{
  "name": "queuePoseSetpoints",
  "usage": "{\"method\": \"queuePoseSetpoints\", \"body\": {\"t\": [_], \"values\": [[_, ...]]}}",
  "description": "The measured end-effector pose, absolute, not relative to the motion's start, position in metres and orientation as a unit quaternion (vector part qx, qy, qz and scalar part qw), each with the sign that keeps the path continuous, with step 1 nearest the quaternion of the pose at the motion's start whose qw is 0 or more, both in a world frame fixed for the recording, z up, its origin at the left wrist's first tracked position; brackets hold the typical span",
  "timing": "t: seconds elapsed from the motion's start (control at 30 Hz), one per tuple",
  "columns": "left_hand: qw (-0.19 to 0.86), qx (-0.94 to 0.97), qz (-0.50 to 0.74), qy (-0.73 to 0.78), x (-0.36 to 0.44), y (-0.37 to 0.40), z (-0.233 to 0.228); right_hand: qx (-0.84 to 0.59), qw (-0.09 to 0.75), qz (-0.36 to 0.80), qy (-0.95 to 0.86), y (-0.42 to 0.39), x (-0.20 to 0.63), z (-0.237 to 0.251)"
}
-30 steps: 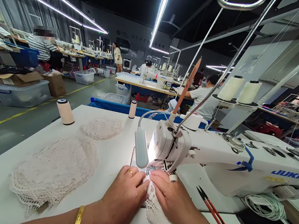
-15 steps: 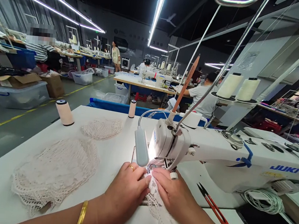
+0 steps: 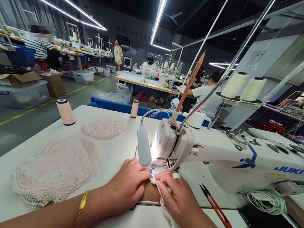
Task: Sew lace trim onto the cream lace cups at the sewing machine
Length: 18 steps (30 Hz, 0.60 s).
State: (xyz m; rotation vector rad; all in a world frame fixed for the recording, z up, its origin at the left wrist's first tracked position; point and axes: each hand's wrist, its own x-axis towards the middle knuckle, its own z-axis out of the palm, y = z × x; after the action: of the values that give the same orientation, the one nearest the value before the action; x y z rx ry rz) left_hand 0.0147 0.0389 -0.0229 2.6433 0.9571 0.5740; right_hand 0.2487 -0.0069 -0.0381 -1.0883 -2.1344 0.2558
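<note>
A strip of cream lace (image 3: 158, 174) lies under the head of the white sewing machine (image 3: 162, 140), lit by a small lamp (image 3: 143, 147). My left hand (image 3: 127, 185) is closed at the lace's left edge, with fingers bent and fingertips pressed down close to the needle area. On the other side my right hand (image 3: 180, 199) pinches the lace between thumb and fingers, and a scalloped end trails below it. The needle and presser foot are largely hidden by glare and fingers. A brown patch of the machine bed (image 3: 152, 192) shows between the hands.
Left on the table are a large stack of lace pieces (image 3: 55, 169), a smaller one (image 3: 103, 128) and two thread cones (image 3: 65, 112). Red-handled thread snips (image 3: 216, 208), a black flat object (image 3: 269, 222) and a coiled cable (image 3: 267, 202) lie right. A co-worker (image 3: 206, 97) sits ahead.
The lace has shifted from between my hands toward the right hand, uncovering the brown patch. My left hand has moved slightly up and left; the right fingers are more bent.
</note>
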Motion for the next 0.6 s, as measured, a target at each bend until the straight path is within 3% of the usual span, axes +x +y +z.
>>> {"method": "queuePoseSetpoints", "body": {"t": [0.37, 0.6], "values": [[0.147, 0.904, 0.251, 0.312, 0.019, 0.044, -0.026, -0.44, 0.345, 0.145, -0.816, -0.009, 0.247, -0.034], [0.135, 0.888, 0.296, 0.325, 0.026, 0.05, -0.046, -0.447, 0.408, 0.085, -0.791, -0.008, 0.24, -0.033]]}}
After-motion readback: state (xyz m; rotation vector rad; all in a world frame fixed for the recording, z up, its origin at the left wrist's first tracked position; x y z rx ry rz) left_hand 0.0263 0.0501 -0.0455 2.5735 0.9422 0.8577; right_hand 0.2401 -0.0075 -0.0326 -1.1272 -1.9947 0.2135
